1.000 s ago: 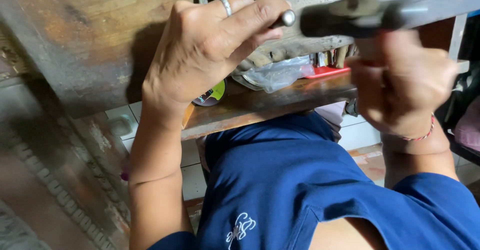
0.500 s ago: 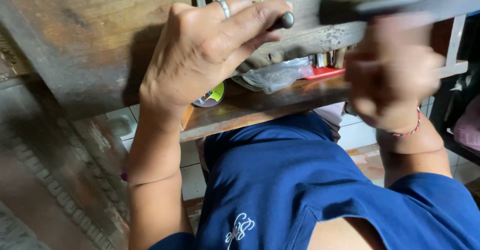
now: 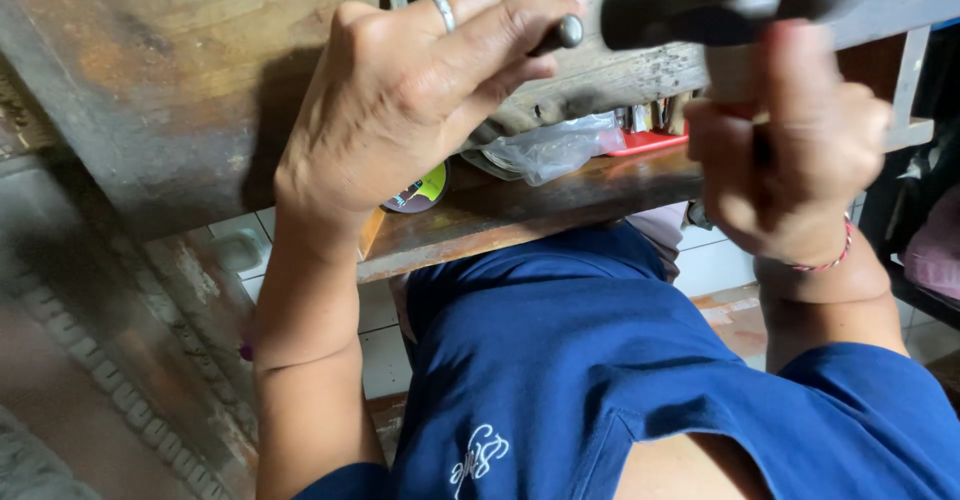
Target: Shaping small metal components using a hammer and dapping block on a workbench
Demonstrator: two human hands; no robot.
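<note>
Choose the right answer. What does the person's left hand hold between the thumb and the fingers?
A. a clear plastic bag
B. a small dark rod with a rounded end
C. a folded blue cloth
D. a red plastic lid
B: the left hand pinches a small dark rod with a rounded end, close to the hammer gripped by the right hand.

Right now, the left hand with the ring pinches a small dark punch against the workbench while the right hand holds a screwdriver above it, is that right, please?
Not quite: the right hand grips a hammer, not a screwdriver; its dark head hangs close to the punch's end. The rest holds: the left hand, wearing a ring, pinches the small dark punch at the worn wooden workbench. The head view shows this.
</note>
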